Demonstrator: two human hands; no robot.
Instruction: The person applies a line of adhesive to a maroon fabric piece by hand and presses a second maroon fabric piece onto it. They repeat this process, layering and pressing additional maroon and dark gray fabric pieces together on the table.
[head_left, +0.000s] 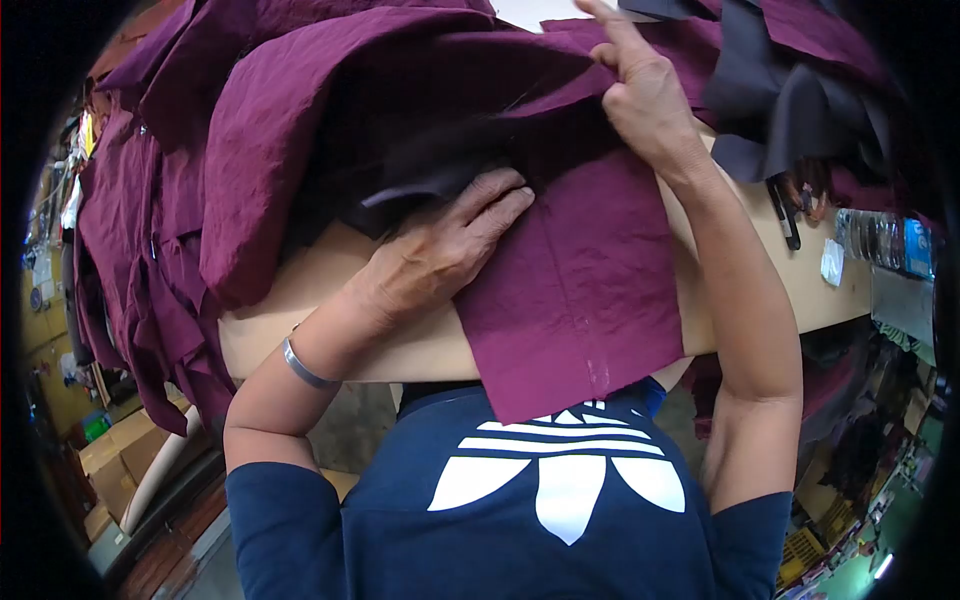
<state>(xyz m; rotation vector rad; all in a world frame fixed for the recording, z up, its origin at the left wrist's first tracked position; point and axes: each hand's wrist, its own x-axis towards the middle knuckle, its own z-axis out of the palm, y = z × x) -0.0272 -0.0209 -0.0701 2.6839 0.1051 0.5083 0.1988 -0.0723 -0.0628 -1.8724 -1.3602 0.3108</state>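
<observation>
A maroon fabric piece (600, 260) with a seam down its middle lies over the table's front edge, its lower end against my shirt. My left hand (445, 245) is closed at this piece's left side, thumb and fingers pinched together where it meets dark cloth (430, 165). Further up and to the right, my right hand (645, 100) pinches the edge of a raised maroon fold (480, 60), one finger stretched out. The dark cloth lies under that fold and is partly blurred.
More maroon fabric (150, 220) hangs off the table's left side. Dark strips of cloth (790, 120) are heaped at the right. On the tan table (840, 285) lie a black-handled tool (786, 215) and a small white piece (832, 262). A plastic bottle (885, 240) is at the far right.
</observation>
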